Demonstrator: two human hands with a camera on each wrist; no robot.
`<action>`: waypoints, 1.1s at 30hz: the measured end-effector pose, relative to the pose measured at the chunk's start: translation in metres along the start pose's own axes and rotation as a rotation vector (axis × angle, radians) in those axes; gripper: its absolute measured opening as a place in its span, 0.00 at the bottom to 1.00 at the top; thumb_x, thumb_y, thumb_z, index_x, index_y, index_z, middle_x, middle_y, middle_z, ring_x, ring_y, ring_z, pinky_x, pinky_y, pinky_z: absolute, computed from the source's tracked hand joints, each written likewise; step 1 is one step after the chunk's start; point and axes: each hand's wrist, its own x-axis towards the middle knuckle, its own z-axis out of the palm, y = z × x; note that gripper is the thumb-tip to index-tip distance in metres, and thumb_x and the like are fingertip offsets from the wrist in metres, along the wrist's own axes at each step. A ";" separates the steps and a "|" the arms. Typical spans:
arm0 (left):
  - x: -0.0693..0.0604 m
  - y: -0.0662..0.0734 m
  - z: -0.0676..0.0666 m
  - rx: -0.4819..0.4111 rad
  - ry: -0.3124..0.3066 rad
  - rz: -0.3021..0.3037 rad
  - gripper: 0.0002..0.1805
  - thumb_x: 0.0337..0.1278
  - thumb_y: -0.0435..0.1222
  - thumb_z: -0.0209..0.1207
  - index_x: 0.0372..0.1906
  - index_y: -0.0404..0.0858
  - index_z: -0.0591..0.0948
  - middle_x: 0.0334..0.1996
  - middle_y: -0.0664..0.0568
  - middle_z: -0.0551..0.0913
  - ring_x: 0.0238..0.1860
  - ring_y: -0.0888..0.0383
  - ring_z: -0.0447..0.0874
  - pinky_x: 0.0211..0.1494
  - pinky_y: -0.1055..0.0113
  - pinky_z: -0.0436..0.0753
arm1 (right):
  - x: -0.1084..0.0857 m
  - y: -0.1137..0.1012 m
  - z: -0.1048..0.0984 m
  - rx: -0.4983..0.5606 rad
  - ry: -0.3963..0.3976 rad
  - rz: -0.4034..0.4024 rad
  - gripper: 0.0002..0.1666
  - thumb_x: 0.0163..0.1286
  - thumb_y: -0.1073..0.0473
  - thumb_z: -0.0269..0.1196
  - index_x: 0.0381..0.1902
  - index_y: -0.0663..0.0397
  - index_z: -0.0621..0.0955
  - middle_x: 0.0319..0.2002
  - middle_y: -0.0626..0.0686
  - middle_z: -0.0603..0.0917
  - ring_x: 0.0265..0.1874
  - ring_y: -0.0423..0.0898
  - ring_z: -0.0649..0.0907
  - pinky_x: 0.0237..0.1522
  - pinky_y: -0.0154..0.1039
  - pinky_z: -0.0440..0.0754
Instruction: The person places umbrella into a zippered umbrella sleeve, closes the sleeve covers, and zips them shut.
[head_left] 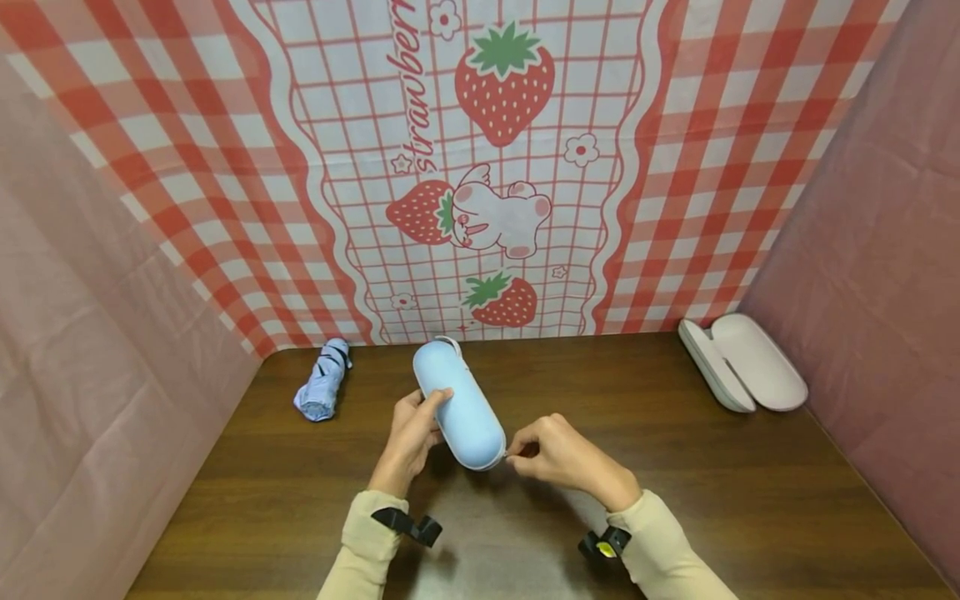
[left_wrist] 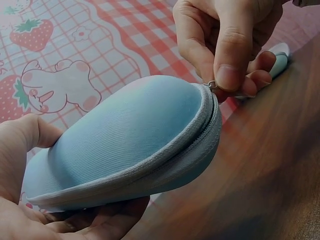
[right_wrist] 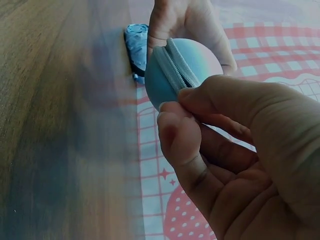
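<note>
A light blue zippered case (head_left: 459,405) is held above the table by the left hand (head_left: 411,435), thumb on its top and fingers beneath. At the case's near right end the right hand (head_left: 564,457) pinches the zipper pull between thumb and forefinger. In the left wrist view the metal pull shows at the fingertips, and the zipper (left_wrist: 192,142) runs along the rim of the case. The right wrist view shows the zipper teeth (right_wrist: 175,67) slightly parted beside the right thumb.
A folded light blue umbrella (head_left: 324,382) lies at the back left of the wooden table (head_left: 600,375). An opened pale hard case (head_left: 759,363) lies at the back right. Behind stands a red checked cloth (head_left: 720,167) with strawberries; pink cloth (head_left: 885,250) hangs at the sides.
</note>
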 end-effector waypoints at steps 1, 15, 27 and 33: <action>0.000 0.000 0.000 -0.005 0.004 0.002 0.34 0.66 0.40 0.60 0.69 0.24 0.67 0.56 0.30 0.80 0.45 0.47 0.88 0.45 0.54 0.87 | 0.000 0.000 0.000 0.003 -0.002 0.000 0.04 0.61 0.66 0.72 0.28 0.55 0.90 0.25 0.42 0.88 0.24 0.28 0.80 0.28 0.27 0.81; 0.000 0.000 0.000 -0.005 0.026 -0.002 0.33 0.64 0.40 0.60 0.68 0.25 0.69 0.57 0.30 0.79 0.47 0.46 0.87 0.46 0.53 0.87 | 0.001 0.001 0.002 0.022 -0.006 0.000 0.03 0.62 0.67 0.72 0.28 0.57 0.90 0.25 0.43 0.88 0.23 0.28 0.78 0.27 0.27 0.80; 0.000 0.000 0.001 -0.020 0.049 0.008 0.31 0.64 0.40 0.60 0.66 0.24 0.71 0.55 0.32 0.81 0.44 0.48 0.88 0.43 0.55 0.87 | 0.002 0.000 0.001 0.006 0.007 0.010 0.02 0.61 0.66 0.72 0.29 0.56 0.90 0.24 0.42 0.87 0.20 0.28 0.73 0.23 0.26 0.74; -0.001 0.001 0.002 -0.038 0.052 0.000 0.31 0.64 0.39 0.60 0.67 0.26 0.70 0.57 0.32 0.80 0.46 0.47 0.88 0.45 0.55 0.87 | 0.002 -0.001 0.003 0.010 0.004 0.009 0.03 0.61 0.67 0.72 0.29 0.56 0.90 0.24 0.42 0.86 0.22 0.28 0.74 0.25 0.26 0.76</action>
